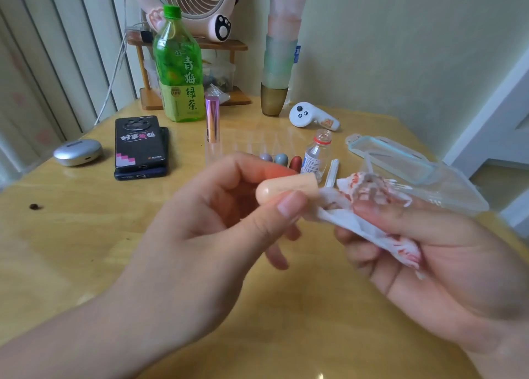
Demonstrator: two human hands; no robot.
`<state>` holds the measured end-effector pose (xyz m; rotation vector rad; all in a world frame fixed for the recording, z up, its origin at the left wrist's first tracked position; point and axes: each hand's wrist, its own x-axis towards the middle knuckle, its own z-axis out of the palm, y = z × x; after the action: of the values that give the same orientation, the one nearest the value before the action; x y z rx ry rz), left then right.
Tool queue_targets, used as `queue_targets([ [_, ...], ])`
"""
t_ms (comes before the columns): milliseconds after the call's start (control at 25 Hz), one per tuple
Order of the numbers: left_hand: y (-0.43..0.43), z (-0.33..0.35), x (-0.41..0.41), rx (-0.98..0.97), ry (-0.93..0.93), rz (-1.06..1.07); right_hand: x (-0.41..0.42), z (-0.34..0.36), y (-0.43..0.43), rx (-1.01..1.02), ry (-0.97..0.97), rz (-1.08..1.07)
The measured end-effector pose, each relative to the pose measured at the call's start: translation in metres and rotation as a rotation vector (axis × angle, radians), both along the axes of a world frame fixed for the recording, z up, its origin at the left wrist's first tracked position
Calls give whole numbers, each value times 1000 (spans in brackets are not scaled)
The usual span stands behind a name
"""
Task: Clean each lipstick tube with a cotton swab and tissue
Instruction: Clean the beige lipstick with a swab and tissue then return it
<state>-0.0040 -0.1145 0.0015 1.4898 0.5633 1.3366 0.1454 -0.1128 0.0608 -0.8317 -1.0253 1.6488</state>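
Above the table (86, 264), the left hand (200, 235) pinches a peach lipstick tube (286, 188) between thumb and fingers; the right hand (429, 252) grips a red-stained tissue (363, 204) touching the tube's end. Behind lie cotton swabs (332, 172) and a small bottle (317, 152).

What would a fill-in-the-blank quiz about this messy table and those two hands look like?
1. The left hand pinches a peach lipstick tube, while the right hand holds a tissue stained ____.
2. The tall tea bottle has a ____ cap.
3. The pink metallic lipstick stands ____ on the table.

Missing words: red; green; upright.
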Motion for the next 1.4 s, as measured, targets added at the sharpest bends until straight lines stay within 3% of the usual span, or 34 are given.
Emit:
queue_targets([
  [80, -1, 4, 1, -85, -45, -109, 41, -20, -29, -25, -34, -123],
  [360, 3, 2, -3, -139, -12, -259, 72, -33, -26, 9, 78, 111],
  [400, 1, 2, -5, -92, 44, -241, 75, -32, -28, 14, -65, 56],
  [480, -2, 5, -10, 45, 213, -187, 80, -30, -29, 72, -607, -90],
  [560, -3, 8, -15, 112, 328, -210, 80, -28, -28, 136, -1023, -88],
  [640, 4, 12, -16, 101, 345, -176, 75, -29, -26, 140, -1199, -82],
  [800, 34, 21, -22, -26, 22, 165, 64, -46, -19, 70, -1330, -123],
  [880, 48, 22, -28, 0, -110, 184, 62, -55, -18, 77, -1515, -169],
  [1000, 62, 9, -33, -34, -105, 189, 54, -54, -21, 196, -1754, -354],
  [1080, 64, 1, -32, -104, 32, 151, 51, -56, -22, 361, -1726, -485],
  [1240, 57, -8, -36, 97, 684, 145, 46, -70, -18, 578, -1520, -516],
  [1400, 53, -7, -37, 150, 888, 195, 39, -80, -15, 626, -1346, -530],
])
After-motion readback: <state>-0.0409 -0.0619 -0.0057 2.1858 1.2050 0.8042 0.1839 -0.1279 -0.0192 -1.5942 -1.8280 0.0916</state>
